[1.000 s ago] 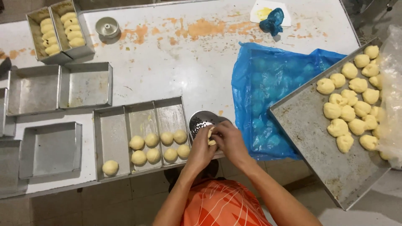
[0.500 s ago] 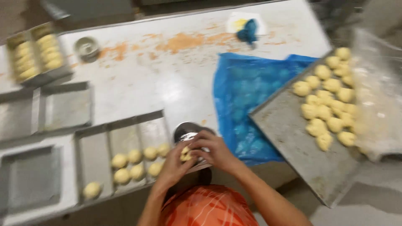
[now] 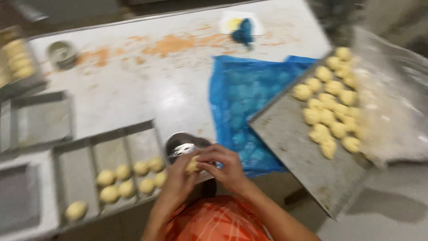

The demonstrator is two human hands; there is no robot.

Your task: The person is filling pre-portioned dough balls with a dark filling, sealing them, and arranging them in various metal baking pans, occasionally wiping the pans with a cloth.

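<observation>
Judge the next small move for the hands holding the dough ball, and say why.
Probably set the dough ball into the divided pan to the left. Both the left hand and the right hand pinch it over the small bowl, and the pan's rows of balls have open spots beside them.

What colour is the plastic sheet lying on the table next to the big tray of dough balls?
Bright blue. The plastic sheet shows best in the head view.
</observation>
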